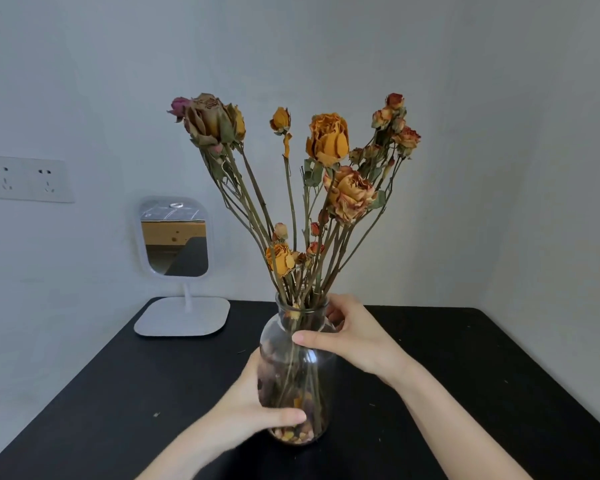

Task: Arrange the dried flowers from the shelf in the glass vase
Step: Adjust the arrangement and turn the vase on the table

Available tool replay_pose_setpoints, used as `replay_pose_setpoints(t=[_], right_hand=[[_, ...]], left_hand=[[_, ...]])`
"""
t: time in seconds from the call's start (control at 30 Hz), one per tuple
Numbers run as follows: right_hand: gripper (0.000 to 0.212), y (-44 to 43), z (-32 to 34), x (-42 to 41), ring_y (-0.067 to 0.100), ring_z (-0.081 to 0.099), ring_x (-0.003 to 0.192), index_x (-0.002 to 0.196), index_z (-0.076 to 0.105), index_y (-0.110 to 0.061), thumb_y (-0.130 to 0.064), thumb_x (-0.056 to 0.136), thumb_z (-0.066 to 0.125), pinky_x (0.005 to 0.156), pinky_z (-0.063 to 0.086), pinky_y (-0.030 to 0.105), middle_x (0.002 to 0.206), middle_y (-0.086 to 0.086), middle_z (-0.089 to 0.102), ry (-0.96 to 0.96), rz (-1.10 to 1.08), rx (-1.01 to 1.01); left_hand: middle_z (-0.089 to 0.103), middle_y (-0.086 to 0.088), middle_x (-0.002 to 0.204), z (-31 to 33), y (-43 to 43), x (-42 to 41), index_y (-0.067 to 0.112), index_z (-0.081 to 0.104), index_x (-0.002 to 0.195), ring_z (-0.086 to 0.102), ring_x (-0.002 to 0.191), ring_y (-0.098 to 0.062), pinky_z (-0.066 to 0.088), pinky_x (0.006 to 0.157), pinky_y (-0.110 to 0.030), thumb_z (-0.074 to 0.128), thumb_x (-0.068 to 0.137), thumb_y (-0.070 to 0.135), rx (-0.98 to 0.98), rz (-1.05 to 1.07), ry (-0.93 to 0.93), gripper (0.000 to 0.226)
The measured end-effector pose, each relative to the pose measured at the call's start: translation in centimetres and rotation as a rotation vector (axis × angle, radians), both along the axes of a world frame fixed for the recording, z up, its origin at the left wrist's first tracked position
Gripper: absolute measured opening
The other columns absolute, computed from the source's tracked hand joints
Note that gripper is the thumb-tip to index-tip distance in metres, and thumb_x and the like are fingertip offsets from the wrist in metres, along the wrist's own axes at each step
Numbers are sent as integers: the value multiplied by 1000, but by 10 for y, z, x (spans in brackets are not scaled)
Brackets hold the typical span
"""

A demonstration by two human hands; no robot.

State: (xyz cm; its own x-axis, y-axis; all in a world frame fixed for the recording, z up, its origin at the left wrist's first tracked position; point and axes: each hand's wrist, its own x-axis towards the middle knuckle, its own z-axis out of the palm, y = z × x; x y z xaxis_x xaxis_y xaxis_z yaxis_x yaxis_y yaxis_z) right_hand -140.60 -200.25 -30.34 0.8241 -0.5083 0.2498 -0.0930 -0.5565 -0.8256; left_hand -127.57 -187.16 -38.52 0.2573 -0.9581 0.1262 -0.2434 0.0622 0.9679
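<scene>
A clear glass vase (300, 375) stands upright on the black table (101, 393), near its middle. Several dried flowers (327, 140), orange, brownish and one pink, fan out of its neck on long stems. Loose petals lie at the bottom of the vase. My left hand (253, 407) wraps around the vase's lower left side, thumb across the front. My right hand (354, 336) holds the vase's shoulder and neck from the right, thumb across the front.
A white stand mirror (174, 237) sits on the table at the back left, against the wall. A double wall socket (25, 178) is mounted further left. The table's right edge runs toward the lower right corner.
</scene>
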Motion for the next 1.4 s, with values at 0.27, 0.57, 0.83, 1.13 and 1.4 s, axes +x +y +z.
replay_pose_setpoints(t=[0.27, 0.57, 0.83, 1.13, 1.4], right_hand=[[36, -6, -8, 8, -14, 56, 97, 100, 61, -40, -38, 68, 78, 76, 40, 7, 98, -30, 65, -92, -12, 194], [44, -59, 41, 43, 9, 55, 111, 110, 61, -28, -23, 70, 78, 99, 40, 35, 114, -9, 64, -247, -44, 278], [38, -114, 31, 81, -3, 54, 105, 102, 64, -31, -18, 69, 78, 78, 36, 17, 107, -15, 67, -243, -27, 337], [40, -146, 2, 97, 7, 50, 116, 107, 62, -30, -19, 71, 77, 97, 33, 30, 118, -10, 62, -193, -51, 377], [40, -149, 6, 105, 1, 50, 110, 106, 61, -32, -17, 72, 75, 96, 32, 29, 113, -16, 62, -188, -32, 341]], left_hand=[[55, 16, 122, -18, -22, -9, 41, 38, 123, 53, 113, 2, 47, 85, -15, 90, 38, 45, -107, 259, 41, 100], [53, 20, 116, 29, -92, 29, 42, 33, 124, 52, 103, 0, 45, 69, -11, 89, 46, 42, -114, 333, 10, 96], [42, 3, 138, 19, -153, 56, 27, 20, 140, 44, 124, -14, 37, 105, -36, 91, 46, 34, -137, 348, 69, 118], [36, 0, 145, -6, -178, 69, 25, 18, 143, 36, 132, -18, 33, 105, -37, 90, 50, 31, -99, 355, 76, 118], [38, 0, 143, -3, -181, 71, 24, 19, 142, 39, 130, -19, 34, 108, -44, 90, 49, 33, -106, 361, 108, 117]])
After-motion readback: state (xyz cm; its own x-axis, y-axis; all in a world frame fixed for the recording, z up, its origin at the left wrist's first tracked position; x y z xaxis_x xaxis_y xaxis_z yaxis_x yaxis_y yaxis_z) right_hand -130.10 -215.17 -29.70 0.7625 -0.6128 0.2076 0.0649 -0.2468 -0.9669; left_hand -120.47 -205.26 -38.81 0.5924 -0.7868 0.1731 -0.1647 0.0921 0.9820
